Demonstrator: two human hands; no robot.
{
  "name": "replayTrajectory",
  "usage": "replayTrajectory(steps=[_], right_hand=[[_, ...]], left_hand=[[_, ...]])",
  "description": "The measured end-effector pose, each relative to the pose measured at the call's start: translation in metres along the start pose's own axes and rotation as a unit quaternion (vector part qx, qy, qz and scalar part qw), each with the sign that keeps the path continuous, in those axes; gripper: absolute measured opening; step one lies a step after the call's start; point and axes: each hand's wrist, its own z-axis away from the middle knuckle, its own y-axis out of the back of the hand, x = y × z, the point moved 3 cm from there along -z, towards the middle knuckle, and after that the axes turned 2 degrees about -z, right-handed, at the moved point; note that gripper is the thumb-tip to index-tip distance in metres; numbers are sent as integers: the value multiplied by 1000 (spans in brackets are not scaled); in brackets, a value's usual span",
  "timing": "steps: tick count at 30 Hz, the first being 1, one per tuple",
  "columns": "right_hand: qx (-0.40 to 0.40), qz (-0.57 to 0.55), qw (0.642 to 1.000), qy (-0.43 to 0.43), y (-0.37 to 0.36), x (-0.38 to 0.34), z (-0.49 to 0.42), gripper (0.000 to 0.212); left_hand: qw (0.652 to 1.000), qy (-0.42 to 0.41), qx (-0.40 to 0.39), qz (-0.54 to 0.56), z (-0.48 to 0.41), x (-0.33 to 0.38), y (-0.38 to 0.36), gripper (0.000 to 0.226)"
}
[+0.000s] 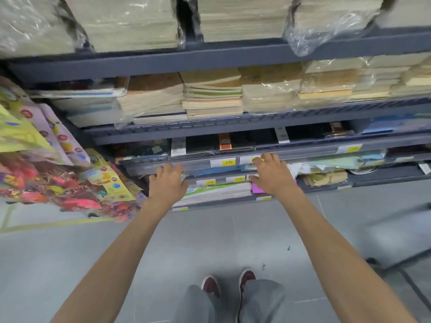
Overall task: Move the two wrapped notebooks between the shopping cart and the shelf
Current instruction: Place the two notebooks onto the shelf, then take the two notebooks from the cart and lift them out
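Nearest: my dark red shoes (247, 278) on grey floor tiles (93, 252). Right edge: blurred dark frame, possibly the shopping cart (401, 259).

Left hand (169, 180): fingers spread loose, holding nothing, at the shelf (310, 153) front rail.

Right hand (270, 173): likewise slack and empty, just right of a yellow price tag (228, 162).

Beyond my fingertips: wrapped black notebooks (235, 142), flat on the shelf, untouched.

Farthest: film-wrapped paper stacks (242, 17).

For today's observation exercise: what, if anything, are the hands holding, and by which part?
Nothing: the left hand and right hand reach open toward the shelf.
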Motion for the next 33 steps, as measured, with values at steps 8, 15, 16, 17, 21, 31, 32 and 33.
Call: replayTrajectory(steps=[8,15,16,17,21,31,32,33], right_hand=[[-64,-22,998,-15,105,16,77,56],[-33,-20,998,-44,175,40,140,59],[-27,-17,998,-49,182,43,147,61],[-20,-14,998,-54,189,45,154,62],[9,-9,997,-71,212,53,176,63],[37,-37,993,-104,229,82,220,63],[37,-40,993,-107,229,87,223,63],[37,-42,992,-111,230,92,227,63]], left_hand=[[995,-60,-58,-55,51,52,113,48],[997,-68,-8,-31,98,84,186,50],[997,-77,2,-31,104,86,194,49],[996,-86,15,-30,108,88,202,49],[990,-123,65,-21,123,97,233,44],[978,-183,99,-30,139,142,261,49],[977,-189,95,-22,140,149,260,49],[976,-196,93,-16,140,157,260,48]])
